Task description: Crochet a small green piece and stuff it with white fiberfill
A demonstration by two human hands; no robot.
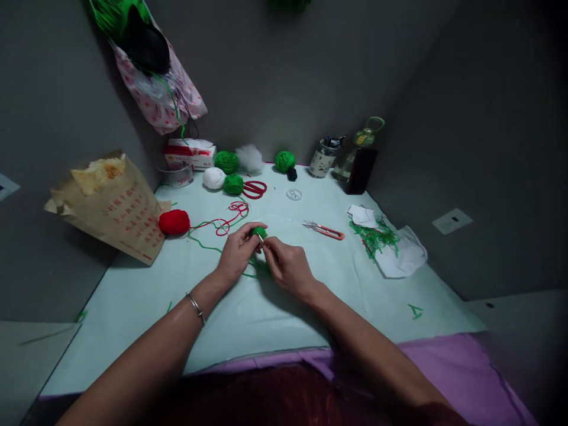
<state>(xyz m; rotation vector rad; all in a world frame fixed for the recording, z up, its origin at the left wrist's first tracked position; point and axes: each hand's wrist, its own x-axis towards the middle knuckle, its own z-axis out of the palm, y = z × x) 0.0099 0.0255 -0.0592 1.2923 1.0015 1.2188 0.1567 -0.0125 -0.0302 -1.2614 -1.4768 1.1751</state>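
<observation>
My left hand (238,251) is closed around a small round green piece of yarn work (258,232). Pinched in my right hand (290,263) is a thin metal crochet hook (261,239), its tip against the green piece; the exact end is hidden. Green yarn (206,247) trails from beneath my hands to the left across the table. Tangled red yarn (224,223) lies just beyond my left hand and runs to a red yarn ball (174,222). Orange-handled thread snips (326,230) rest to the right of my hands.
A paper food bag (119,213) leans at the left. At the back are green yarn balls (284,161), a white ball (213,178), red scissors (255,189), a pen holder (322,158), a bottle (366,136) and a phone (361,171). Green yarn scraps (377,238) lie right.
</observation>
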